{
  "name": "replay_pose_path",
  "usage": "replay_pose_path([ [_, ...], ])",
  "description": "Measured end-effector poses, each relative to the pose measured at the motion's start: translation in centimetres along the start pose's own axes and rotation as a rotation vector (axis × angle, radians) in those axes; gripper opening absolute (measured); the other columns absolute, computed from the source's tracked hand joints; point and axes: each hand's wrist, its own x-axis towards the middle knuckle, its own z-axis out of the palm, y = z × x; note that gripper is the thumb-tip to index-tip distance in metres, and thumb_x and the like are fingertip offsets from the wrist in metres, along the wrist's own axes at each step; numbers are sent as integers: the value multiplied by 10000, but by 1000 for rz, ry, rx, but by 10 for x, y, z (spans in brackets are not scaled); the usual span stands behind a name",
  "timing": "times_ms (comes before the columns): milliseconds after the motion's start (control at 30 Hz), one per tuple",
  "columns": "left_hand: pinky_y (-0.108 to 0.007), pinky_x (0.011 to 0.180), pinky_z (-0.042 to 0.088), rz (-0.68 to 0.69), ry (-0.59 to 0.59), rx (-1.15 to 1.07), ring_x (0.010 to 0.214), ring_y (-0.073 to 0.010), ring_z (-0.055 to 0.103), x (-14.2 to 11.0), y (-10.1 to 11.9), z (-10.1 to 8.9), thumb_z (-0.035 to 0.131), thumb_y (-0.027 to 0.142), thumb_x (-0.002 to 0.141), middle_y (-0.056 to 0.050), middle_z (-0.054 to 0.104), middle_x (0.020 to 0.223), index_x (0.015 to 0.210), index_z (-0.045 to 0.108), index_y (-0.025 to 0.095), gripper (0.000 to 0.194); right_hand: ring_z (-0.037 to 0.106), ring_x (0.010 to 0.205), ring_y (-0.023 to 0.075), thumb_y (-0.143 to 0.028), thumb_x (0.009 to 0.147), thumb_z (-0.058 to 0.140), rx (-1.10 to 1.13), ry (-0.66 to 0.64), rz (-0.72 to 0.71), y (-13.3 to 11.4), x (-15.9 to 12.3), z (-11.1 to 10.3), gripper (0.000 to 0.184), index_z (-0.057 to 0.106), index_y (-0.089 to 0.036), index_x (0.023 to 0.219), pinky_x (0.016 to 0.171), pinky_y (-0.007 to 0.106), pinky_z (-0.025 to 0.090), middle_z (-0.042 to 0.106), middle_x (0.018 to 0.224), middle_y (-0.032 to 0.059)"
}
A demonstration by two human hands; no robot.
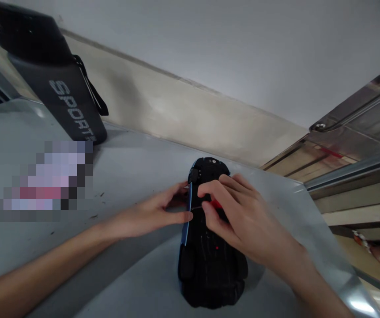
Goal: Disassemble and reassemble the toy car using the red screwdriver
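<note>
A toy car (209, 274) lies upside down on the grey table, its black underside facing up and blue bodywork showing along its left edge. My left hand (163, 210) grips that left side, the thumb on the edge and the other fingers partly hidden behind it. In my right hand (239, 212), closed over the middle of the underside, is a small screwdriver (216, 204) with a red handle. Its thin shaft points left, its tip near the car's left edge. Most of the handle is covered by my fingers.
A black bottle (67, 92) marked SPORT stands at the back left against the wall. In front of it lies a blurred-out flat object (47, 176). Dark crumbs dot the grey table (126, 274). Metal rails and shelves (358, 176) are beyond the right edge.
</note>
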Motion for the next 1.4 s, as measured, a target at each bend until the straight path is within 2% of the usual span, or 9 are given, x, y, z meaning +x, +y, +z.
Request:
replay_pose_path([
  [200,-500,1214,433,-17,12,15,1453,-316,538,-1,6,1,747,402,992,-103,594,1556,1497,544,274,559,646,933,215,-118,1040,485,19,-23,-3,-1,-1,1,175,541,-183,1192,904,371,468,728,969,39],
  [333,-486,1221,432,3,3,-7,1457,-300,537,-1,4,1,742,389,999,-88,573,1582,1499,537,283,551,648,878,201,-124,1068,444,18,-16,2,-2,-2,2,148,537,-195,1158,911,380,470,736,958,29],
  [467,-506,1218,439,3,9,-13,1454,-311,540,0,1,1,747,368,993,-94,568,1589,1519,521,277,580,656,945,221,-121,1038,480,34,-15,4,-2,-3,2,154,533,-196,1162,902,377,470,739,1011,45],
  [600,-508,1221,435,16,16,2,1447,-314,545,0,3,2,744,376,992,-90,576,1578,1508,540,277,563,653,843,197,-131,1078,451,18,-14,6,-1,-3,3,111,536,-194,1110,902,376,466,728,915,23],
  [733,-501,1217,442,15,13,19,1446,-330,543,0,3,1,732,373,1000,-67,624,1516,1492,551,265,535,658,906,203,-129,1039,498,36,-8,-8,-1,-3,4,130,532,-183,1152,939,371,469,730,972,34],
  [833,-513,1234,426,22,8,18,1458,-330,535,0,1,1,720,360,1008,-67,582,1574,1531,527,276,563,664,841,183,-133,1076,445,13,-2,16,-1,-3,4,113,534,-193,1112,929,365,470,719,907,18],
  [967,-541,1234,429,9,15,7,1463,-334,538,-1,2,1,735,352,997,-89,550,1613,1552,512,283,602,667,934,209,-117,1041,474,36,-1,19,0,-2,2,143,540,-175,1154,910,360,482,715,928,38],
  [1233,-524,1234,428,5,12,18,1466,-332,532,-1,6,2,727,359,1004,-73,576,1592,1528,543,288,560,670,961,219,-126,1034,508,60,5,13,-1,-5,2,167,520,-176,1192,927,375,505,723,974,53],
  [1400,-529,1222,437,-5,19,4,1448,-320,553,0,2,1,752,375,984,-101,557,1605,1538,523,284,606,678,909,206,-135,1067,469,51,11,32,-1,-3,2,119,535,-196,1145,920,372,501,721,905,24],
])
